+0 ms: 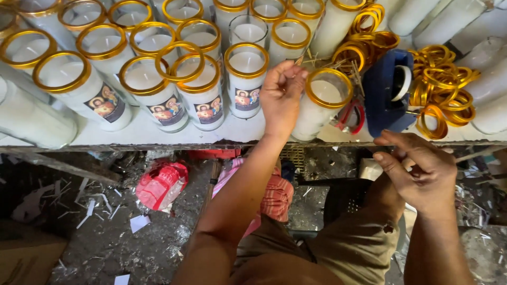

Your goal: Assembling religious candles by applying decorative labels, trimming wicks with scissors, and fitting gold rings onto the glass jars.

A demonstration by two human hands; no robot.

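My left hand [282, 97] reaches up to the table edge, its bunched fingertips touching the gold rim of a tall white candle jar [323, 100]. I cannot tell whether it pinches anything. My right hand [420, 171] hovers lower, in front of the table edge, with its fingers curled and the thumb pressed to the forefinger; nothing shows in it. It is nearest to a blue tape dispenser [388, 89] and a heap of loose gold rings [441, 87].
Several gold-rimmed white candle jars [245, 79] with picture labels crowd the white table [158, 132]. More jars lie on their sides at the right [491, 84]. Below are a red bag [161, 184], paper scraps on the dirty floor [100, 211] and my knees.
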